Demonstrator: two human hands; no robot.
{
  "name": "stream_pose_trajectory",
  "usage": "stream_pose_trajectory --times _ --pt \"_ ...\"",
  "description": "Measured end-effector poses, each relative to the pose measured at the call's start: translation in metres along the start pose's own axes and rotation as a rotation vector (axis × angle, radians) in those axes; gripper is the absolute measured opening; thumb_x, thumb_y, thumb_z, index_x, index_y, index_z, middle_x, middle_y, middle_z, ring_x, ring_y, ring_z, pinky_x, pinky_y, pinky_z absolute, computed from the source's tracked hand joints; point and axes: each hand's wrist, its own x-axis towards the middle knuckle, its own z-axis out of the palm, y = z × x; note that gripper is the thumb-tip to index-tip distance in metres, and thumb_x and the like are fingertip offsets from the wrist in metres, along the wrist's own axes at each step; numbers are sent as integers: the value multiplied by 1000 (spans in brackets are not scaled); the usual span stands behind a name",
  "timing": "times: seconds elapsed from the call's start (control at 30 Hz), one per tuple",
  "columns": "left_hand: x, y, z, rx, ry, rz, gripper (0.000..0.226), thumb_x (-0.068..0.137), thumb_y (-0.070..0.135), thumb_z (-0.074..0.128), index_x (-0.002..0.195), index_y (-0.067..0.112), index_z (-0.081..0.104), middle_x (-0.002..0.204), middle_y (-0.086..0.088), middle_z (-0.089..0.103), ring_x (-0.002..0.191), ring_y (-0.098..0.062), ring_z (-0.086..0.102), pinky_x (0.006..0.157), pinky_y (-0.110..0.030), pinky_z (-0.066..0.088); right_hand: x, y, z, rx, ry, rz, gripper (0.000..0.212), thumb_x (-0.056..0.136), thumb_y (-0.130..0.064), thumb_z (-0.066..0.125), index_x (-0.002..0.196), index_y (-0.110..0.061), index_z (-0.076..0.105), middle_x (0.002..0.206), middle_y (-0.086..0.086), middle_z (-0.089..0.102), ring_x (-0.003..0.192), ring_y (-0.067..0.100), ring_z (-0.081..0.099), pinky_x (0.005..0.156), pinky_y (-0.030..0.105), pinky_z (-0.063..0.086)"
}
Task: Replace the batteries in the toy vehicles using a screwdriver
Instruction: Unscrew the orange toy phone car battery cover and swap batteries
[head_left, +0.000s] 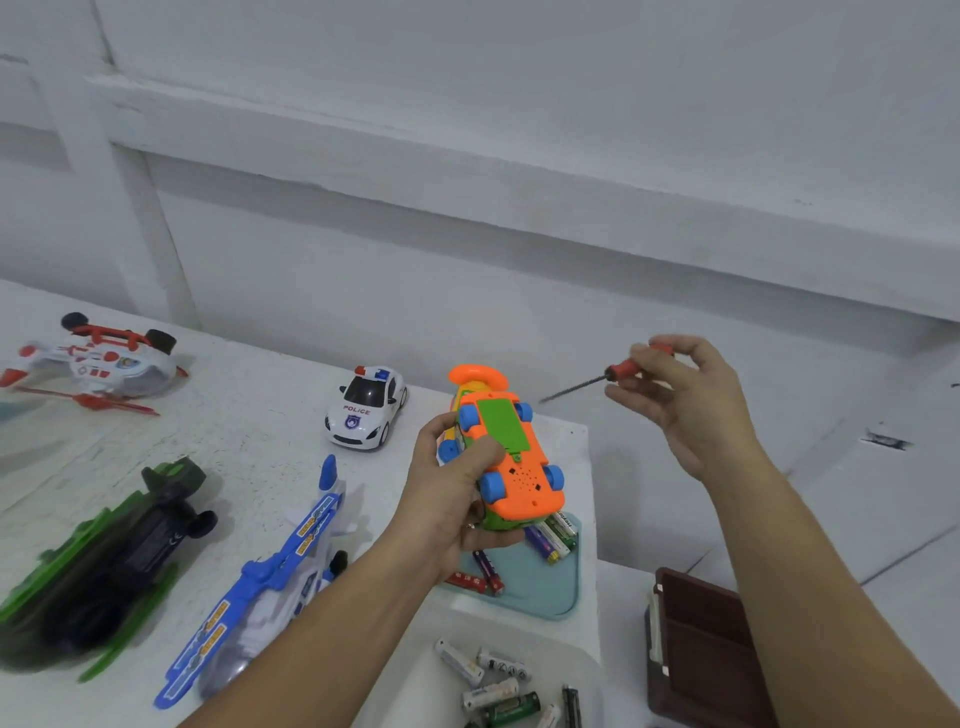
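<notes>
Orange toy vehicle (519, 467) is held above the surface (249, 431) in the left hand (447, 504), over a teal tray (550, 592) with some batteries (550, 535). It is turned upside down, so its underside faces up. Its long axis runs away from the person, and the end with the round orange handle points to the wall. The underside is orange with a green battery cover (503, 423), four blue wheels and small speaker holes. The left-hand fingers are curled around its side, with the thumb on the underside. The right hand (685, 405) pinches the red handle of a screwdriver (618, 371) with its fingertips. The dark shaft points left and a little down toward the toy, and the tip is near it but not touching.
</notes>
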Motion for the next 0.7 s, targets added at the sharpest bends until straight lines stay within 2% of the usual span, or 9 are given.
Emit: stream_pose_trajectory --times 0.13,0.23,0.33,0.37,0.47,0.57,0.7 --pt "2 -1 -7 -31 18 8 33 91 12 62 106 40 53 107 -14 68 81 -43 71 56 -48 59 17 44 -27 71 122 152 26 89 11 57 88 -11 44 76 17 64 61 24 70 61 35 62" --pt "3 -1 -11 -37 36 18 31 92 14 62 104 42 53 106 -13 67 89 -44 71 64 -56 59 14 88 -41 -122 154 168 30 84 15 62 86 -9 43 80 18 60 70 27 73 66 34 62" --pt "4 -1 -12 -33 42 18 31 92 15 61 103 42 54 109 -13 66 88 -44 71 65 -56 59 7 126 -48 -422 167 100 33 76 9 73 78 -8 45 75 8 52 74 29 65 70 40 57" --pt "4 -1 -12 -30 39 16 31 92 15 61 103 42 54 109 -13 66 88 -44 71 64 -55 59 5 135 -49 -550 160 63 32 75 5 75 75 -8 46 72 5 51 70 25 60 66 38 53" --pt "3 -2 -13 -10 31 11 30 93 15 60 101 43 54 109 -12 66 80 -41 72 59 -48 60 0 150 -49 -784 66 -27 21 76 0 70 74 -11 52 69 3 54 63 17 46 53 17 36" --pt "3 -3 -14 3 30 10 30 93 16 60 102 44 54 112 -13 65 76 -39 72 57 -48 60 -1 157 -48 -876 -9 -35 20 78 -1 69 85 -19 64 80 3 59 71 9 51 58 7 37" --pt "3 -3 -15 6 27 4 31 92 16 60 104 44 54 112 -14 64 74 -38 72 55 -46 60 1 159 -48 -830 5 21 20 79 -1 70 89 -19 69 89 -8 57 79 1 54 62 2 38"
